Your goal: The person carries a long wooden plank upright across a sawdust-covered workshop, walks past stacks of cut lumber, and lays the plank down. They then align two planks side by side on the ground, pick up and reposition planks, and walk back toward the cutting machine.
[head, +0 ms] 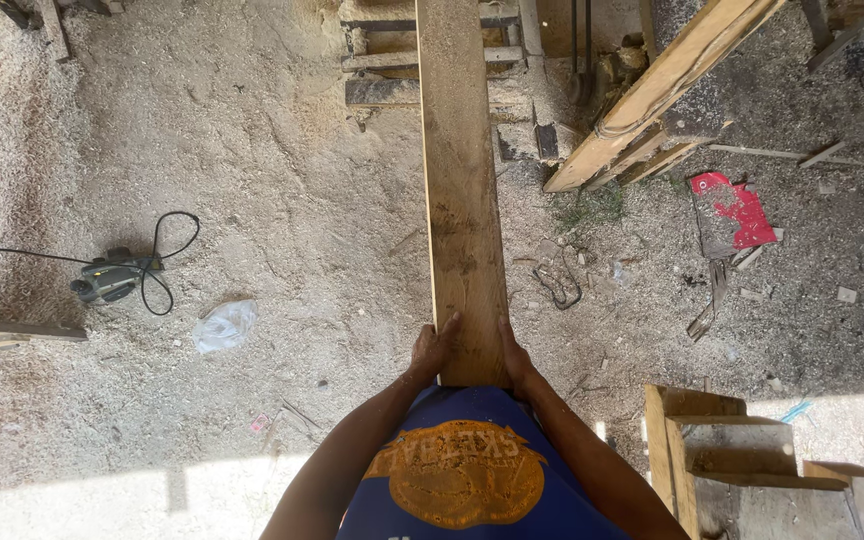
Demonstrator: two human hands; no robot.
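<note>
Head camera looks straight down past a blue shirt with an orange print to the near end of a long wooden plank (462, 200). The left hand (435, 348) clamps the plank's near left corner, fingers wrapped up along the edge; the right hand (514, 358) grips the near right edge the same way — both closed on the wood, with the end of the board close against the person's body. From there the plank runs straight away, held above the sawdust-covered floor (282, 200), to a wooden frame (432, 50) at the far side, where its far end passes out of view. Near right stands a rough wooden box (732, 450). To the left lie a crumpled clear plastic bag (224, 326) and, further left, a power tool (107, 278) with its looped black cord. Far right — a red scrap (737, 212) beside slanted timber beams (652, 95).
</note>
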